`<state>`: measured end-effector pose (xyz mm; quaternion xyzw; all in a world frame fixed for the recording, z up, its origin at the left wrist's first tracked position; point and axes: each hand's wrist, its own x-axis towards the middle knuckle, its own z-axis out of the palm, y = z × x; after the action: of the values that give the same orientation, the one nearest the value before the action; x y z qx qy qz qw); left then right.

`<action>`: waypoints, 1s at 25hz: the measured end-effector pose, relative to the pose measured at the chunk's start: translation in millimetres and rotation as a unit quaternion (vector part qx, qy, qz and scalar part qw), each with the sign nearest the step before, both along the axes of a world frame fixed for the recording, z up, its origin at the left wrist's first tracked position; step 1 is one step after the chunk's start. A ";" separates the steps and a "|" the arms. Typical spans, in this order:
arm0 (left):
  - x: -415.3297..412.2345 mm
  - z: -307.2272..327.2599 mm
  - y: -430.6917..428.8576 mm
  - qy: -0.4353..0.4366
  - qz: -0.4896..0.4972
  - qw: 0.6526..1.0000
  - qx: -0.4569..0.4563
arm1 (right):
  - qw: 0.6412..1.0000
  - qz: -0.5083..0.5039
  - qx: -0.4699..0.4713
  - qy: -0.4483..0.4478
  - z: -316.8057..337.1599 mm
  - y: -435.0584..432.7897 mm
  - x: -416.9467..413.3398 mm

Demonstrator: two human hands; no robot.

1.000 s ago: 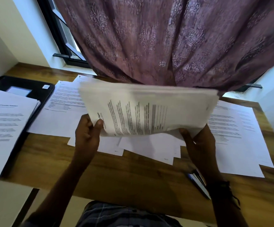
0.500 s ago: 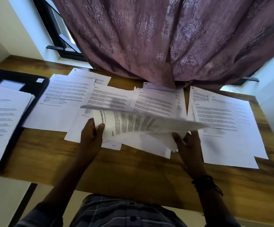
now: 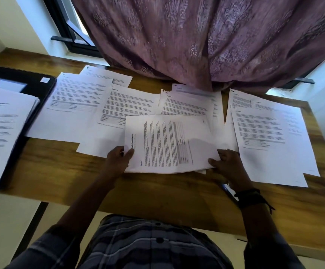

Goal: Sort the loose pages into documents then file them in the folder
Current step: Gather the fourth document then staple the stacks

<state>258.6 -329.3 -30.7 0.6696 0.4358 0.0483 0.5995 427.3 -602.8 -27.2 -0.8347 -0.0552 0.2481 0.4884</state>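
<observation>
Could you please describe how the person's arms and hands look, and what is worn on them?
Both forearms are bare. The sleeves of a dark checked shirt, with pale lines, end near the elbows. The right wrist carries a black cord bracelet with loose ends. The left hand and right hand wear no gloves, and the left wrist shows nothing on it.

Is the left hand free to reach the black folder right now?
Probably not yet: the left hand grips the sideways stack, and another pile covers most of the folder.
</observation>
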 end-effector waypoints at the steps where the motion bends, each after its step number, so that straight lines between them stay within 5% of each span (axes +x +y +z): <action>1: -5.1 1.6 2.3 0.000 -0.007 0.999 -0.032 | 1.000 0.001 -0.010 -0.026 1.7 -1.0 -1.2; 5: -26.2 2.8 4.2 -0.034 -0.048 0.995 -0.079 | 0.996 -0.002 -0.043 -0.071 3.2 0.8 -0.5; 10: -23.8 9.7 -9.0 -0.074 -0.005 0.994 -0.086 | 0.958 -0.007 -0.228 -0.173 15.2 -16.3 -9.6; 14: -25.1 8.8 -12.1 -0.064 0.011 0.990 -0.125 | 0.908 0.136 -0.355 -0.177 6.7 -64.9 -37.6; 20: -23.8 10.5 -18.9 -0.075 0.027 0.982 -0.173 | 0.973 0.114 -0.138 -0.144 4.0 -40.7 -62.4; 22: -22.6 11.4 -18.9 -0.070 0.024 0.982 -0.174 | 0.993 0.114 0.016 0.038 25.0 -2.4 -76.8; 25: -21.2 9.8 -19.4 -0.067 0.010 0.985 -0.159 | 0.929 0.109 0.164 0.312 44.3 58.4 -110.6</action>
<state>237.4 -348.7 -20.9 0.5566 0.4035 0.0291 0.7256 316.8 -544.4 17.0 -0.6120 -0.0302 0.5354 0.5813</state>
